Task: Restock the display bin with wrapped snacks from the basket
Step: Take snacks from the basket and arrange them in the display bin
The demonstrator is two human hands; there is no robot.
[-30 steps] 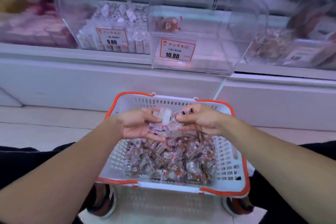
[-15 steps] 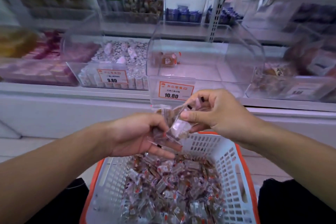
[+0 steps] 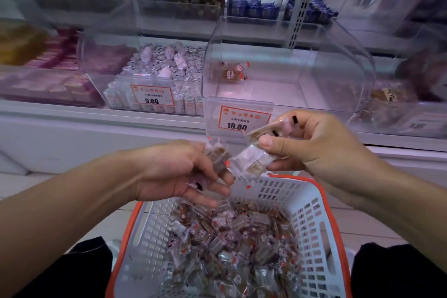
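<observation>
A white basket (image 3: 312,213) with an orange rim sits low in front of me, heaped with wrapped snacks (image 3: 232,244) in clear wrappers. Above its far edge, my left hand (image 3: 174,174) grips a small bunch of wrapped snacks (image 3: 217,155). My right hand (image 3: 312,140) pinches several more wrapped snacks (image 3: 254,162) between thumb and fingers. Straight ahead on the shelf stands the clear display bin (image 3: 285,72) with a 10.80 price tag (image 3: 243,120). It holds a single wrapped snack (image 3: 231,75) at its back left.
Left of the display bin, a neighbouring clear bin (image 3: 154,75) tagged 9.80 is full of small white packets. More bins (image 3: 399,104) with goods flank both sides, and an upper shelf (image 3: 254,7) carries further stock. My dark-clothed knees (image 3: 396,271) frame the basket.
Both hands lifted handfuls of snacks out of the basket and rose toward the display bin. My view tilted upward, so the shelf fills more of the frame.
</observation>
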